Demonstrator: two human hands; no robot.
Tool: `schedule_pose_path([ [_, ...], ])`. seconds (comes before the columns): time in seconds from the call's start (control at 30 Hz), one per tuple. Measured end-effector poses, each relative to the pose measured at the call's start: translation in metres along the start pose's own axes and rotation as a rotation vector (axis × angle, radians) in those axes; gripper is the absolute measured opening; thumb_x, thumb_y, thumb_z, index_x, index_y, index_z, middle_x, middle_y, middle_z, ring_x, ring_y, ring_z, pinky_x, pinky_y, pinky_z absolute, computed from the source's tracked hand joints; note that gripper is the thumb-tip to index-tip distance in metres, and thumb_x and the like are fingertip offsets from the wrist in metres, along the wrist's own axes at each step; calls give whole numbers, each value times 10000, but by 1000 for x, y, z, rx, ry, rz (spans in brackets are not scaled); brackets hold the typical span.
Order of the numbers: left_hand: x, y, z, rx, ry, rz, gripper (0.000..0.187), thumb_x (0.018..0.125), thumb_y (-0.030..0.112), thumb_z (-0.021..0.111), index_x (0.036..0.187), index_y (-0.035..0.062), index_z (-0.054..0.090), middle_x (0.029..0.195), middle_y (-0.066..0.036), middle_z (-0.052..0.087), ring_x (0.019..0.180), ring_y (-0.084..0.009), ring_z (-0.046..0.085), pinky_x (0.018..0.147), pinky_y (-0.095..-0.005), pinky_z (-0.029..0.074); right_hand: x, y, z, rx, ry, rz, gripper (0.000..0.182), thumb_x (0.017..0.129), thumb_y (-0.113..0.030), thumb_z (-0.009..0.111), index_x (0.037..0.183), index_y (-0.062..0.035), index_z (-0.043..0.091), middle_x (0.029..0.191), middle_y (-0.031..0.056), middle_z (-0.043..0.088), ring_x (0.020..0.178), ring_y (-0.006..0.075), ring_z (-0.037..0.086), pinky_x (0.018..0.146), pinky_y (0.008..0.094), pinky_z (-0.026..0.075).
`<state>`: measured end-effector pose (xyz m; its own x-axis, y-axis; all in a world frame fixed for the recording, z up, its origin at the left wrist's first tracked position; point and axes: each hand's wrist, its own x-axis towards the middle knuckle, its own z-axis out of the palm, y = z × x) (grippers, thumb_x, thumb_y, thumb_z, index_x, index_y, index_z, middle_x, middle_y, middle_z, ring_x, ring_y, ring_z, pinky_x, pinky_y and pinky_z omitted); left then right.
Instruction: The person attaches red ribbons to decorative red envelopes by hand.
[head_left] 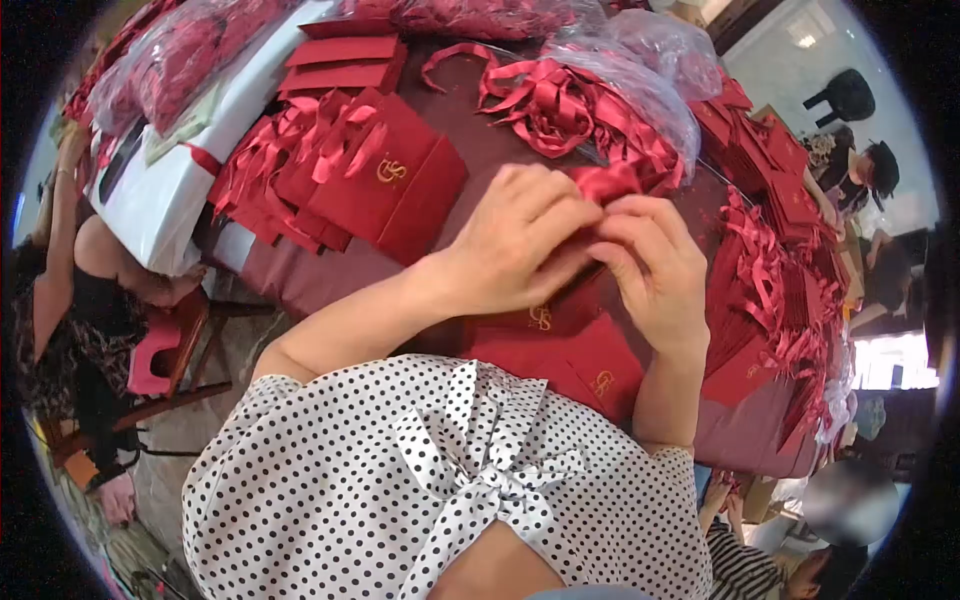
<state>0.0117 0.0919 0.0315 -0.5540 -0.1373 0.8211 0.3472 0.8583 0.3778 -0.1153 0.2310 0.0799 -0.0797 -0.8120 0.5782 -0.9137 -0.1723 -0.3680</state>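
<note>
Both my hands meet over the table near its middle, fingers bent and pinched together on a red ribbon (606,182). My left hand (525,240) covers part of the ribbon and the top of a red bag (540,316) with a gold mark. On the other side of the ribbon, my right hand (655,265) has thumb and fingertips closed. Another red bag (604,368) lies flat below, near my body. The exact grip on the ribbon is partly hidden by my fingers.
Ribboned red bags (385,180) lie at the left, more stacked bags (750,290) at the right. Loose red ribbons (560,105) and plastic wrap (660,60) are behind my hands. A white package (165,200) stands far left. Other people are around the table (300,285).
</note>
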Motion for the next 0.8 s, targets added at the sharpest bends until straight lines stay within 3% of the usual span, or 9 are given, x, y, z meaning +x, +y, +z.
schedule_pose_path([
  [0.07,4,-14,-5,73,90,-1,369,687,-22,696,1027,45,568,943,-117,579,844,-297,561,775,-364,434,4,-2,0,-44,90,8,327,756,-110,739,1062,-65,634,1117,113,578,864,239,616,697,326,516],
  [0.17,10,-28,-35,405,105,-162,371,697,12,617,1053,100,561,893,-103,560,866,-314,529,721,-421,407,3,0,-5,54,141,121,389,760,-115,739,1128,-74,619,1181,102,565,890,250,611,767,323,509],
  [0.27,-2,-38,-64,702,-99,-173,217,712,63,619,921,123,621,887,-53,563,893,-274,541,747,-420,415,-3,16,-3,-58,-145,68,316,779,-163,708,1058,-48,616,1075,126,603,879,313,614,768,346,504],
  [0.3,-3,-35,-73,752,-198,-214,143,711,91,639,851,118,641,894,-45,561,908,-271,542,767,-415,414,-7,18,-1,-45,-314,145,367,783,-210,699,1076,-9,605,1029,149,614,963,330,591,850,367,482],
  [0.4,2,-23,-86,975,-140,-273,141,723,187,702,814,91,654,924,-77,544,950,-293,500,791,-428,395,-17,29,28,-69,-509,92,463,757,-302,708,1096,-10,589,1128,150,585,1091,335,529,931,390,439],
  [0.53,14,-13,-63,761,-22,-75,114,745,141,689,804,73,620,956,-90,549,941,-304,516,808,-432,396,-22,24,59,-82,-671,122,600,690,-290,753,1189,-38,536,1128,132,555,1056,320,518,904,403,448],
  [0.63,3,-8,-22,369,-292,-68,83,765,106,626,822,55,594,948,-102,546,990,-313,518,876,-436,406,-22,31,63,-113,-578,109,559,629,-287,804,1078,-47,573,1017,134,561,982,335,541,863,416,473],
  [0.73,-18,-21,-6,738,-614,-219,228,870,206,582,1027,41,585,1121,-145,531,1214,-381,416,1011,-541,327,-21,39,58,-103,-595,162,551,670,-283,764,1111,-40,541,996,134,551,965,324,528,861,401,447],
  [0.8,-22,-39,-8,772,-635,-291,233,872,212,579,1008,24,595,1049,-155,555,1175,-358,449,975,-533,350,-21,57,46,-137,-506,114,493,683,-265,756,1065,-31,551,1019,149,564,987,337,535,875,394,443],
])
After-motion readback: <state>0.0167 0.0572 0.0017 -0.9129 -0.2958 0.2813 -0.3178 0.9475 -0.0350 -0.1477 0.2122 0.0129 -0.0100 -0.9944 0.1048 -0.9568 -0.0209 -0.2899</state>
